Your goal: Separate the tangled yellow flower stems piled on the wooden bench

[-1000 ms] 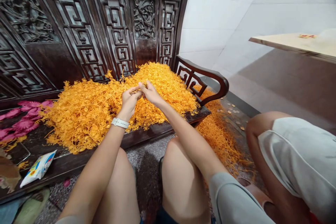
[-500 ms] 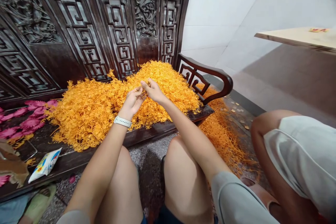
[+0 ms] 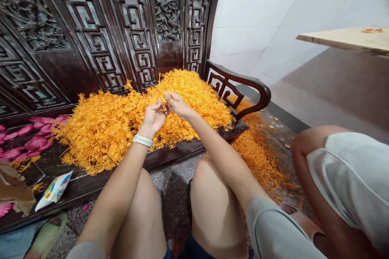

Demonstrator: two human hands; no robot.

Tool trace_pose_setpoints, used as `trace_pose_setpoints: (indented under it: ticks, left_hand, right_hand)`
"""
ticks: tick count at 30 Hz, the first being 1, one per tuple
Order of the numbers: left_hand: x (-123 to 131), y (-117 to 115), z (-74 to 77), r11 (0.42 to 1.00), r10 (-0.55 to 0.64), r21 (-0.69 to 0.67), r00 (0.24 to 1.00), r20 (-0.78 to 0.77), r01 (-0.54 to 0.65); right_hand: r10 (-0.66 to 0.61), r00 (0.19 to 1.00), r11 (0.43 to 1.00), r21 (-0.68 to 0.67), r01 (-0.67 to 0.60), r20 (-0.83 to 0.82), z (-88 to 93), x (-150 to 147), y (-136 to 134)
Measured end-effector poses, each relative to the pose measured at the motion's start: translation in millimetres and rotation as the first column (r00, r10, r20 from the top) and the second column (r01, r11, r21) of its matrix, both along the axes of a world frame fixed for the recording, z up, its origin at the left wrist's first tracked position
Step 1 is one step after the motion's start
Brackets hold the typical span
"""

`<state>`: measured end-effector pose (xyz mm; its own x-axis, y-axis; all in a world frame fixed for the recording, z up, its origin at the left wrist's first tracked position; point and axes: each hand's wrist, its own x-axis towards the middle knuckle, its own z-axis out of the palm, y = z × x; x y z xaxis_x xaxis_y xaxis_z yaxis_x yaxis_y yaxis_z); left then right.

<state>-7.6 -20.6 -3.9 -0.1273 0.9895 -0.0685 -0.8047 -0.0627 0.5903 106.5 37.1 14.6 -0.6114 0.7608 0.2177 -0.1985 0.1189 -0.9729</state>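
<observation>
A large heap of orange plastic flower pieces (image 3: 103,133), spidery and thin-stemmed, lies on the seat of a dark carved wooden bench (image 3: 170,153). Over the heap's front slope my two hands meet. My left hand (image 3: 154,118), with a pale watch band at the wrist, is palm up with curled fingers. My right hand (image 3: 178,106) is closed, its thumb and forefinger pinched together. Between the fingertips of both hands is a small orange plastic flower piece (image 3: 164,106), partly hidden by the fingers.
Pink plastic flowers (image 3: 36,137), a torn cardboard box (image 3: 15,190) and a white packet (image 3: 54,190) lie on the bench's left. Orange scraps (image 3: 258,153) cover the floor beyond the armrest (image 3: 261,93). A seated person's knee (image 3: 313,141) is on the right, below a wooden board (image 3: 343,39).
My right hand has closed and turned slightly inward, and the left thumb has lifted. The orange piece shows more clearly between my fingers. The view has shifted slightly.
</observation>
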Motion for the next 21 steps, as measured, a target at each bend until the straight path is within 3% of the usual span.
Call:
trace_pose_setpoints:
  ticks: [7,13,17,21]
  left_hand:
    - [-2,-6,0.5,0.998,-0.032,0.053,0.998,-0.05,0.035]
    - [-5,-22,17.2,0.957,-0.012,0.29,1.0,0.004,0.011]
    - [-4,-26,27.6,0.967,0.001,0.256,0.998,-0.069,0.017]
    - [-2,-19,24.6,0.984,-0.004,0.18,0.996,-0.092,0.02]
  right_hand:
    - [0.11,0.99,0.966,-0.227,-0.128,-0.089,5.3,12,-4]
    - [0.15,0.924,0.915,-0.306,-0.265,-0.351,10.9,23,5]
    - [0.062,0.941,0.918,-0.351,-0.185,-0.332,9.4,20,9]
    - [-0.13,0.962,0.941,-0.335,0.044,-0.241,2.1,18,16]
